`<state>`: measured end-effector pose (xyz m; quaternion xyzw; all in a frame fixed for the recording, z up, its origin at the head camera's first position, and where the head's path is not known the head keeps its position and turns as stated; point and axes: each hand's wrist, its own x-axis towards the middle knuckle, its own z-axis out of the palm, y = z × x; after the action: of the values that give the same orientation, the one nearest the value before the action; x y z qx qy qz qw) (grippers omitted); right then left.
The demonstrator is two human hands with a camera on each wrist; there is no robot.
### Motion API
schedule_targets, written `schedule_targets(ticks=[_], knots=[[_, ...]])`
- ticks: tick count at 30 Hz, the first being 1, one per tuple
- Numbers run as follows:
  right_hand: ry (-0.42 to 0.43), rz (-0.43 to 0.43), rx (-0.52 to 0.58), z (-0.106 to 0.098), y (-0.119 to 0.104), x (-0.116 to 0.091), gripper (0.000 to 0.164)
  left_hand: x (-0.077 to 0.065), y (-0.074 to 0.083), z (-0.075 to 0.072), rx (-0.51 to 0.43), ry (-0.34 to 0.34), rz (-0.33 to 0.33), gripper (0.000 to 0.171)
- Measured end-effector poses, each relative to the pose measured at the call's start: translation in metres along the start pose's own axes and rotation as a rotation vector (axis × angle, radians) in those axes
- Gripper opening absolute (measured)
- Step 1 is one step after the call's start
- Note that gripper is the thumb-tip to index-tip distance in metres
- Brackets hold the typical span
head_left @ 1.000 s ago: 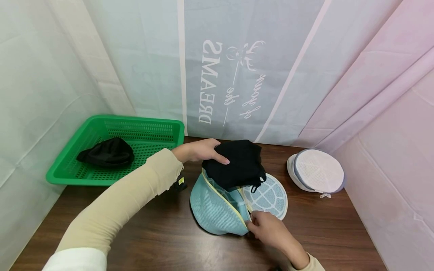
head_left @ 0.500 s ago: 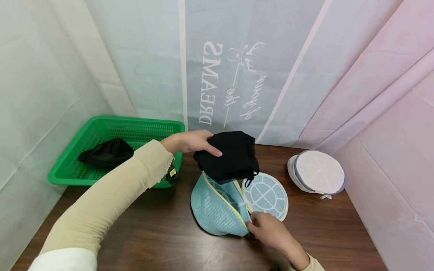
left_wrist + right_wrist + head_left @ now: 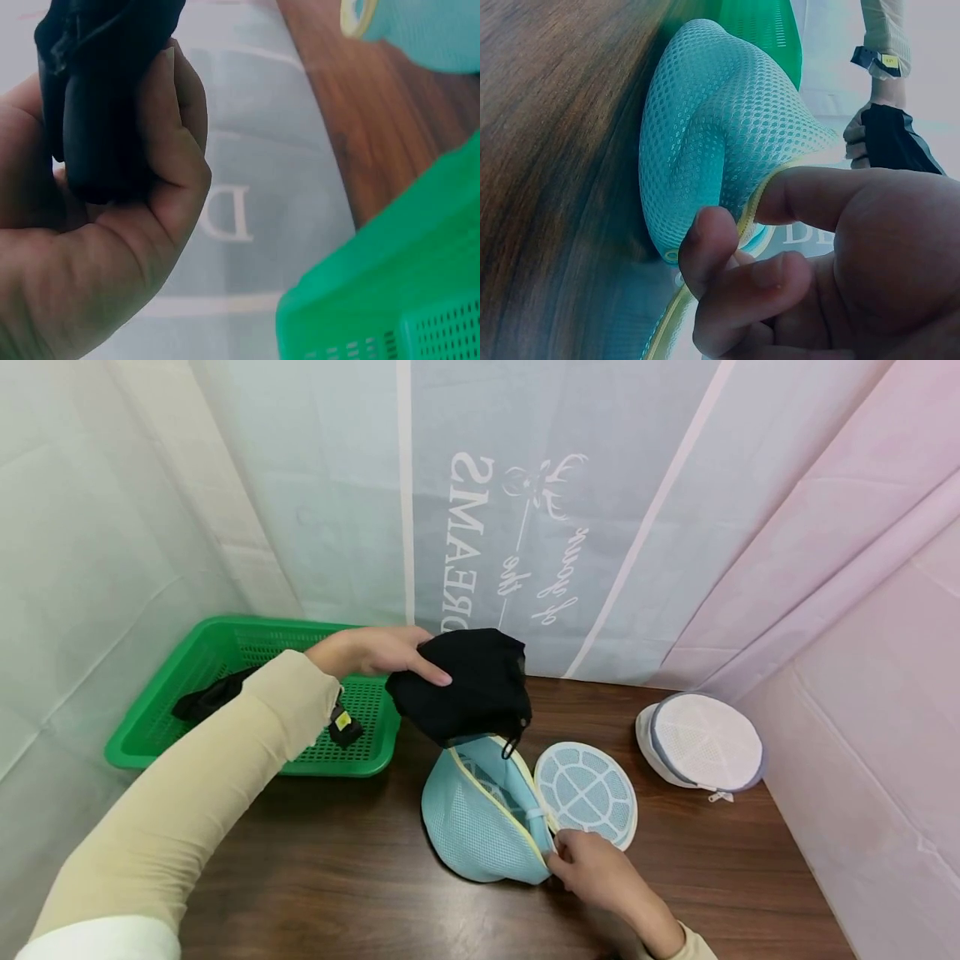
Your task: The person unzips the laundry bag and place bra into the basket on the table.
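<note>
My left hand (image 3: 382, 652) grips a folded black garment (image 3: 474, 681), thumb on top; a thin loop hangs from its lower corner. The garment is held up behind the bag's mouth, its lower edge overlapping the rim in the head view. Below stands a light-blue mesh laundry bag (image 3: 476, 827) with a yellow zipper edge, its mouth unzipped. My right hand (image 3: 596, 870) pinches the bag's zipper edge at the near right, as the right wrist view shows with thumb and finger (image 3: 802, 196) on the edge. The bag's round ribbed lid (image 3: 585, 789) lies folded back on the table.
A green plastic basket (image 3: 300, 768) stands at the left with another black fabric piece (image 3: 206, 700) in it, partly behind my left sleeve. At the right sits a round white mesh bag (image 3: 705, 739), zipped. Fabric curtains (image 3: 337, 485) enclose the wooden table (image 3: 322, 868).
My left hand has carried the black garment up and left, from over the bag's mouth toward the green basket, uncovering more of the lid. My right hand stays on the bag's edge.
</note>
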<state>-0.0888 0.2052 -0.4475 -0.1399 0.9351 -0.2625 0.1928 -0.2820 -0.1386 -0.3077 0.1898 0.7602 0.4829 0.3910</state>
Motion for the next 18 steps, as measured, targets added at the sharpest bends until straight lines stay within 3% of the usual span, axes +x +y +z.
schedule_targets(ticks=[10,18], knots=[[0.002,-0.001,-0.005,0.001,0.001,0.0,0.025,-0.026,-0.015,-0.039,-0.019,0.022,-0.026,0.055],[0.005,0.001,-0.01,0.0,0.001,-0.001,0.025,-0.052,-0.024,-0.063,-0.002,0.092,-0.066,0.054]])
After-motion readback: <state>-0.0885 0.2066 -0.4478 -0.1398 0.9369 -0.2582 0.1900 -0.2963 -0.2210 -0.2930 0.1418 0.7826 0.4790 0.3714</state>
